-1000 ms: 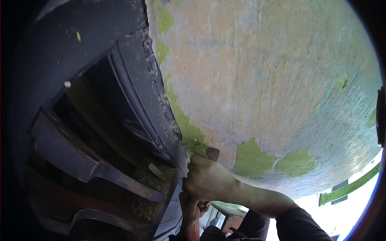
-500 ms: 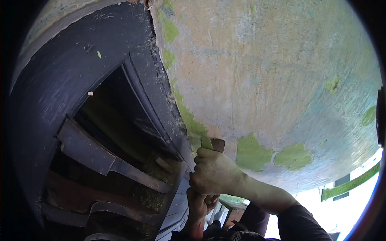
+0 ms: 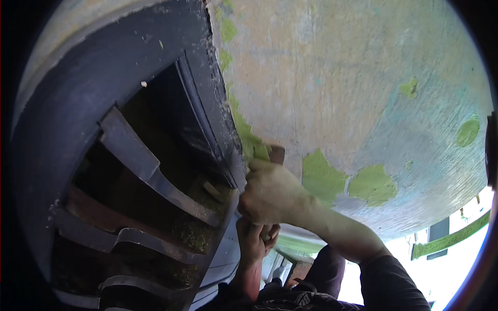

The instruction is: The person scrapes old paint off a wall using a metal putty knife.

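Note:
My right hand (image 3: 275, 194) is closed round a scraper (image 3: 277, 154). Only the scraper's flat brown end shows above the fist; the rest is hidden in it. That end lies against the worn wall (image 3: 332, 93), beside the strip of green paint (image 3: 241, 122) that runs along the dark frame (image 3: 202, 67). Directly under the right fist, my left hand (image 3: 253, 239) has its fingers curled shut. What they grip, if anything, is hidden.
Inside the dark frame on the left, curved metal bars (image 3: 140, 160) cross a shadowed opening. A pale chip (image 3: 143, 84) sits on the frame's edge. More green patches (image 3: 372, 185) remain on the wall at right. A green rail (image 3: 451, 241) stands beyond.
Both hands and the scraper appear slightly higher in the picture. The view has shifted too, with the frame and bars displaced. The grip looks the same.

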Demonstrator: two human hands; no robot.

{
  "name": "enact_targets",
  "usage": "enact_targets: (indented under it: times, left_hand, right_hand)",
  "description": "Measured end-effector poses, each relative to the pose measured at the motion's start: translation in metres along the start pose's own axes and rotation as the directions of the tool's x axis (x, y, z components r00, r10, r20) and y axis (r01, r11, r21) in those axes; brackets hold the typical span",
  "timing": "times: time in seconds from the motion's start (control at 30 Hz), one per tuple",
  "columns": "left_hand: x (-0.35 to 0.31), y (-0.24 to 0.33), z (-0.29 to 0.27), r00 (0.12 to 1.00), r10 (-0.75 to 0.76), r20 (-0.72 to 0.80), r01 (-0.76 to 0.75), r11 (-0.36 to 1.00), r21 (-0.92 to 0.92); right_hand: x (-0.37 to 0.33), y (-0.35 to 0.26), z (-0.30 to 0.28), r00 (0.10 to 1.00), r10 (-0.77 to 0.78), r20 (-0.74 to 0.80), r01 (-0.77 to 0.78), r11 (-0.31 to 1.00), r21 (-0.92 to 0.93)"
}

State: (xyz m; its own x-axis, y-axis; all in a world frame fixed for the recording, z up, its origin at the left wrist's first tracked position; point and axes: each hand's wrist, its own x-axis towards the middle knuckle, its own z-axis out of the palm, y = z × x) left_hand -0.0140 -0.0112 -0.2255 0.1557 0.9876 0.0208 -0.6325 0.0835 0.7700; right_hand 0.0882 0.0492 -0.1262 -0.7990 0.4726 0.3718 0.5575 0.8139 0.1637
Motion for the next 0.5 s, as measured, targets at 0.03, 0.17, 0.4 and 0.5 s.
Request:
enact_targets:
  times: [0.03,0.17,0.4,0.5]
  left_hand:
    - [-0.002,-0.002,-0.002,1.0,0.018,0.007,-0.018,1.0,0.004]
    - [-0.009,0.003,0.008,0.982,-0.09,-0.164,0.098,0.994,0.041]
    - [-0.009,-0.005,0.01,0.989,-0.005,-0.149,0.006,1.0,0.004]
    - [0.003,0.023,0.009,0.992,-0.045,0.115,0.058,0.992,-0.116]
  right_hand:
    - [0.0,0.006,0.004,0.999,0.014,0.038,-0.013,0.999,-0.035]
    - [0.006,0.009,-0.001,1.0,-0.022,0.009,0.022,0.998,0.052]
    - [0.006,0.014,0.001,0.998,-0.057,0.038,0.053,0.994,0.094]
    - [0.018,0.009,-0.014,0.984,0.004,-0.176,0.018,0.992,0.123]
